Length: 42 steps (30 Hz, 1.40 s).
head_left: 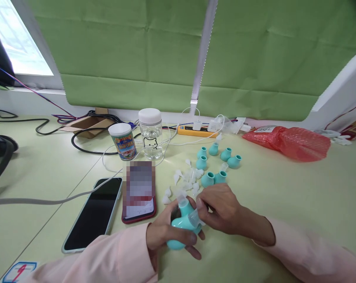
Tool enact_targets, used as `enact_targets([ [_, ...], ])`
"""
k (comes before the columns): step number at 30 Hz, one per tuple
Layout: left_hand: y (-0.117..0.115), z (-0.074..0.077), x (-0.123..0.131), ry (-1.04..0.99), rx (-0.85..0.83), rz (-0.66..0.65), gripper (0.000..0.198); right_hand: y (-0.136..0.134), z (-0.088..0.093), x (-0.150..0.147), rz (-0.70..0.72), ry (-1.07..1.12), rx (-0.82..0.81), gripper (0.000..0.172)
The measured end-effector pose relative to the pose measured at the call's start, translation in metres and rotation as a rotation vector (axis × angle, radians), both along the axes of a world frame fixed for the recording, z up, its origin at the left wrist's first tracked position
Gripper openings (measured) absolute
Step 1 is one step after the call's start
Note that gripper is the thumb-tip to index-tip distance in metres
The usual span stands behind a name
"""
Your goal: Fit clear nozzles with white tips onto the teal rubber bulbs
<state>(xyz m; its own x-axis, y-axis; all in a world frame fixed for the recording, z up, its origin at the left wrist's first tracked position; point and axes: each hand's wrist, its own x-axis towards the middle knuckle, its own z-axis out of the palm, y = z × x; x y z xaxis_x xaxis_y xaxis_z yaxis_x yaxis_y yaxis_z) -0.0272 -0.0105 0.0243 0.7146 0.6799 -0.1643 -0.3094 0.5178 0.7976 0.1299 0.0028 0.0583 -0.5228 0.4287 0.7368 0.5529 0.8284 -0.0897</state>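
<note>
Your left hand [166,232] is wrapped around teal bulbs [182,223] low in the middle, at least two of them (your fingers hide part). One has a clear cap pointing up, and another has a clear tip [194,217] pointing to the right. Your right hand [221,206] curls in at that tip, thumb and fingers drawn together; you can't tell from here whether they grip it. Just beyond your hands, white bits [192,175] lie scattered on the table [272,196], with seven more bulbs [234,161] beside and behind them. To your left are a lit phone [139,192] and a dark phone [95,212]. Farther out you have a cup [123,142], a jar [151,135], a yellow power strip [188,131] and a red bag [296,143], all before a green blind [131,51]
</note>
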Motion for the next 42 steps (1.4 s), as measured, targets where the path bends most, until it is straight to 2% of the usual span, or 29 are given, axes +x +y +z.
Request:
enact_targets([
  [3,-0.002,-0.001,0.002,0.094,0.026,0.127,0.037,0.0,0.0,0.001,0.012,0.007,-0.139,0.018],
  [5,-0.002,-0.002,0.004,0.17,0.058,0.168,0.036,-0.001,-0.003,-0.001,0.024,-0.045,-0.212,0.016],
  [9,-0.003,-0.005,0.006,0.303,0.18,0.228,0.034,-0.002,-0.016,-0.008,0.006,-0.097,-0.302,0.026],
  [14,-0.004,-0.007,0.008,0.422,0.247,0.238,0.03,0.001,-0.028,-0.01,0.079,-0.013,-0.397,0.031],
  [18,-0.006,-0.008,0.008,0.438,0.289,0.248,0.028,-0.001,-0.033,-0.011,0.12,0.085,-0.497,0.031],
  [26,-0.009,-0.009,0.008,0.483,0.281,0.321,0.032,-0.001,-0.036,-0.016,0.1,0.286,-0.948,0.037],
  [32,-0.01,-0.007,0.009,0.518,0.432,0.367,0.022,0.0,-0.037,-0.017,0.139,0.395,-1.116,0.038],
  [42,-0.01,-0.006,0.011,0.524,0.561,0.472,0.024,0.004,-0.034,-0.017,0.248,0.506,-1.362,0.036],
])
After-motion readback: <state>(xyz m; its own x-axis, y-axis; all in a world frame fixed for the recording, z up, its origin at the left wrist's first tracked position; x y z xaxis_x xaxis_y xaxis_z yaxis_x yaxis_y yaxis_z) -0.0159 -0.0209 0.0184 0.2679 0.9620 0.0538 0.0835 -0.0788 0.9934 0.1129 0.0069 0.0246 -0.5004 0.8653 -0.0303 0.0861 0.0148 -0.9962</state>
